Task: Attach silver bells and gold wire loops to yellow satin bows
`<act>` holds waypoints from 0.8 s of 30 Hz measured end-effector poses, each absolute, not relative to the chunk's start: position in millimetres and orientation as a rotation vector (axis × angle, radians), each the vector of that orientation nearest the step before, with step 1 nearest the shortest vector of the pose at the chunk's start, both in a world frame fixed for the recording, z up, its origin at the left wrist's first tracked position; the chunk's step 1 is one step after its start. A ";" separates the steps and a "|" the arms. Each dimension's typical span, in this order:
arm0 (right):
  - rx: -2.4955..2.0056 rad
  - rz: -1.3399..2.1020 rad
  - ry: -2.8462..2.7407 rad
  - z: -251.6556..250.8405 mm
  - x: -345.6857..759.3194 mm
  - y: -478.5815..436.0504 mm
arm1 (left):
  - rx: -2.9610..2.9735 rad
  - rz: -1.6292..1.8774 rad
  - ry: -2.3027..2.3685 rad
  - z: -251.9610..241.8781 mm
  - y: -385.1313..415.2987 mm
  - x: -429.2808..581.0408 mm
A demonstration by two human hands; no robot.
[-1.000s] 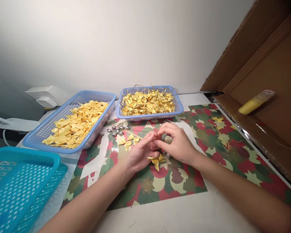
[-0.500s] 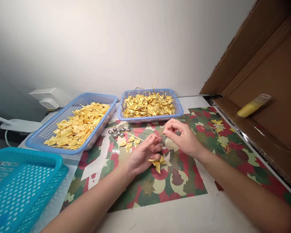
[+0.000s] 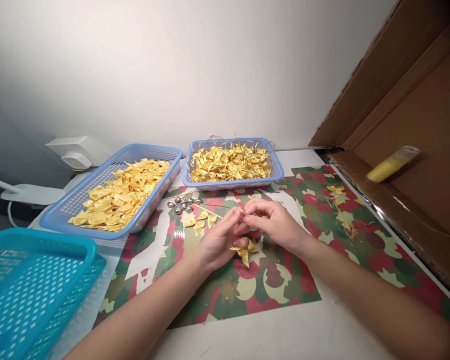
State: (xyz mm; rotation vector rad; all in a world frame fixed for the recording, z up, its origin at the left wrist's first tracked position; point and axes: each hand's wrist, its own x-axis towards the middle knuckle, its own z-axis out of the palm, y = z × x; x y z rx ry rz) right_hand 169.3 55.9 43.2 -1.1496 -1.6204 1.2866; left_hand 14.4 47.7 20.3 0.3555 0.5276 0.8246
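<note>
My left hand (image 3: 221, 240) is closed, thumb and forefinger pinched together, with a yellow ribbon bow (image 3: 246, 253) held at its lower fingers. From its fingertips a thin gold cord (image 3: 219, 205) stretches left towards a cluster of small shiny silver pieces (image 3: 183, 204). My right hand (image 3: 275, 222) meets the left one at the fingertips, its thumb and forefinger pinched; whatever lies between them is too small to make out. Loose yellow bows (image 3: 201, 220) rest on the patterned sheet (image 3: 225, 295), left of my hands.
A blue basket (image 3: 150, 216) of yellow bows stands at the back left. Behind my hands another blue basket (image 3: 232, 185) holds bows with gold cords. A teal basket (image 3: 41, 237) is at the near left. On the right, a cardboard wall (image 3: 408, 120) bears a yellow-filled tube (image 3: 392, 165).
My right hand has moved left and slightly down, so its pinched fingertips now meet those of my left hand. The left hand and its bow have hardly moved.
</note>
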 end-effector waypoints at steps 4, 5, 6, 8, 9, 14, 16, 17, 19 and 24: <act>-1.192 1.150 -1.703 49.0 181.8 64.6 | 0.302 0.827 0.523 20.3 48.2 12.3; -1.233 1.052 -1.748 52.0 187.9 68.1 | 0.294 0.826 0.524 20.4 48.1 11.8; -1.299 0.919 -1.806 55.4 195.1 71.9 | 0.289 0.826 0.525 20.5 48.1 11.4; -1.505 0.546 -1.962 62.6 211.2 79.0 | 0.285 0.823 0.528 20.8 48.1 11.1; -1.626 0.399 -2.048 65.7 218.9 81.8 | 0.285 0.820 0.530 20.9 48.1 11.3; -1.505 0.253 -2.253 70.3 231.5 80.7 | 0.306 0.783 0.577 21.2 48.0 12.7; -1.125 0.142 -2.241 68.1 222.3 73.9 | 0.330 0.775 0.603 21.8 47.7 12.8; -0.959 0.108 -2.257 66.5 216.2 70.0 | 0.350 0.775 0.614 22.3 47.6 12.8; -0.829 0.113 -2.264 62.5 204.0 63.3 | 0.405 0.775 0.632 23.6 47.3 12.7; -1.118 0.851 -1.761 49.1 186.0 59.2 | 0.579 0.709 0.705 24.8 46.4 13.0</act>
